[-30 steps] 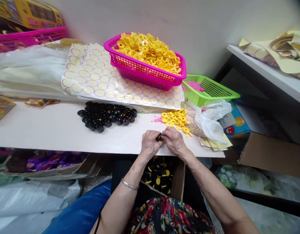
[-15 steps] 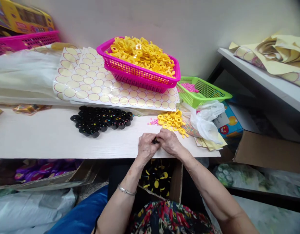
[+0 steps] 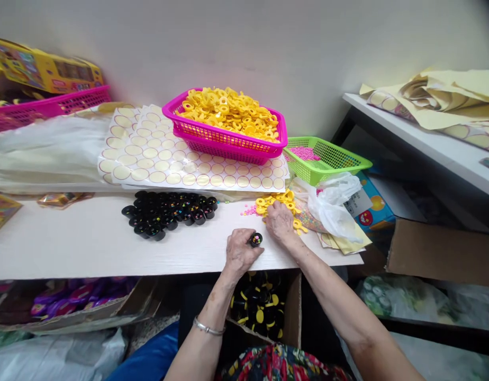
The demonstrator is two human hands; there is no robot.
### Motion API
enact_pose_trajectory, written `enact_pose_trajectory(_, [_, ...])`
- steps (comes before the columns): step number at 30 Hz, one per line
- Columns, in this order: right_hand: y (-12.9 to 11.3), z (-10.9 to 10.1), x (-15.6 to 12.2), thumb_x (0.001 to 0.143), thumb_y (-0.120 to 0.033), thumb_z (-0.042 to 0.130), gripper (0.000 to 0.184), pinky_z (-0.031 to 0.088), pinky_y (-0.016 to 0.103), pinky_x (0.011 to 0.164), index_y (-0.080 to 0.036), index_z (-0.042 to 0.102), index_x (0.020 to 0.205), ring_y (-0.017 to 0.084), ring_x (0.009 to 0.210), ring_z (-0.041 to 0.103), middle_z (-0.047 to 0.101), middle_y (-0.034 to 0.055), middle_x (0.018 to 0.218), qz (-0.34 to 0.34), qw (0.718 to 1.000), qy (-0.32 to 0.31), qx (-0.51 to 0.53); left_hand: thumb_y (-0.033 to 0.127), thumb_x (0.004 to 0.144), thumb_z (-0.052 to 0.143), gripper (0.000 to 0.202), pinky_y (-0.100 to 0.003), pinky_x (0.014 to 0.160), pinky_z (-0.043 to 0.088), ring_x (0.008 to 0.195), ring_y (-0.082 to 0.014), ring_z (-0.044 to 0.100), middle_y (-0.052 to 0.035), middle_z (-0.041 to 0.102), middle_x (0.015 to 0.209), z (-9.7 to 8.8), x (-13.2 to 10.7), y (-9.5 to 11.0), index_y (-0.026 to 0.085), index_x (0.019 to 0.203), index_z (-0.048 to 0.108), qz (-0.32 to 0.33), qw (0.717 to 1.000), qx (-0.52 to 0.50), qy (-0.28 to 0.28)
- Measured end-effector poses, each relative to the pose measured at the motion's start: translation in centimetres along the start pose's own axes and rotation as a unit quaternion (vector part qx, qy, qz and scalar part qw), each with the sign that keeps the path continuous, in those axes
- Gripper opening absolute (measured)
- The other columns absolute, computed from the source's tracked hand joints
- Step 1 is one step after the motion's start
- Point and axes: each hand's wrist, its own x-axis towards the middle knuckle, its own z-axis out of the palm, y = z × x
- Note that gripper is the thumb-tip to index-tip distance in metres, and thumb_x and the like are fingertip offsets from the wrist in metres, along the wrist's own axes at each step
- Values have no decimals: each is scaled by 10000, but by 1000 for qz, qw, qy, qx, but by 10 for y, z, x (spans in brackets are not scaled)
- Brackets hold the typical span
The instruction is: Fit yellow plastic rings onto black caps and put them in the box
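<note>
Far left, rear of the white laminate worktop (image 3: 70, 238): a long pink plastic mesh basket (image 3: 50, 108) with a yellow printed carton (image 3: 46, 69) behind it. In front of these, clear plastic sheeting (image 3: 42, 151), then overlapping white sheets of round stickers (image 3: 169, 164) lying flat.

Centre-left of the worktop: a cluster of small black plastic cups (image 3: 167, 211), packed touching one another, coloured beads visible inside several.

Centre rear: a pink plastic mesh basket heaped with yellow plastic rings (image 3: 226, 124), resting on the sticker sheets.

Left hand (image 3: 238, 253): near the front edge of the worktop, grip closed on a single small black plastic cup with coloured beads inside (image 3: 255, 239), held upright between thumb and fingers, just beside the right hand. A silver bangle (image 3: 207, 328) sits on the left wrist.

Below the worktop, between the forearms: an open cardboard box of black-and-yellow finished pieces (image 3: 258, 309).

Right hand (image 3: 279, 222): palm down, fingers on a loose pile of yellow plastic rings (image 3: 278, 201) on the worktop. Cannot tell whether the grip has closed on a ring; fingertips hidden. A few small pink beads (image 3: 249, 210) lie just left of the pile.

Right of the pile: a crumpled white plastic bag (image 3: 334, 203), and behind it a green plastic mesh basket (image 3: 327, 156) holding pink beads. Far right: a white shelf (image 3: 427, 140) carrying crumpled yellow backing paper (image 3: 446, 98).
</note>
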Motion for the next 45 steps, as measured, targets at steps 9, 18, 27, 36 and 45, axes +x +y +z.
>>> enact_pose_trajectory(9, [-4, -35, -46, 854, -132, 408, 196, 351, 247, 580, -156, 539, 711, 136, 665, 511, 587, 63, 732, -170, 950, 226, 134, 315, 681, 645, 269, -255, 651, 444, 736, -150, 562, -55, 639, 797, -20, -16, 29, 132, 878, 656, -126, 929, -318, 143])
enact_pose_trajectory(18, [-22, -50, -114, 812, -173, 503, 91, 405, 333, 693, -168, 534, 727, 186, 789, 499, 614, 76, 870, -219, 930, 154, 251, 211, 588, 726, 187, -173, 486, 365, 491, -46, 463, -9, 604, 612, -36, -42, 66, 94, 719, 664, -268, 824, -496, -55])
enact_pose_trajectory(27, [-17, -56, -107, 798, -210, 545, 125, 437, 262, 688, -175, 541, 918, 154, 789, 530, 566, 54, 847, -191, 897, -36, 397, 158, 483, 754, 235, -169, 434, 337, 431, -42, 451, 8, 576, 541, -40, -32, 58, 91, 671, 631, -318, 791, -522, -36])
enact_pose_trajectory(36, [-15, -41, -68, 762, -287, 584, 132, 393, 258, 682, -175, 531, 811, 157, 780, 485, 527, 39, 829, -126, 936, 7, 330, 294, 503, 755, 341, -193, 485, 357, 483, -61, 458, -18, 610, 574, -37, -5, 35, 78, 751, 665, -282, 864, -403, 106])
enact_pose_trajectory(45, [-16, -23, -57, 773, -262, 541, 89, 367, 249, 671, -175, 524, 767, 149, 764, 478, 512, 25, 823, -112, 961, -24, 252, 351, 621, 662, 265, -227, 540, 399, 576, -114, 528, -41, 640, 658, -15, 3, 22, 111, 724, 700, -229, 917, -323, 35])
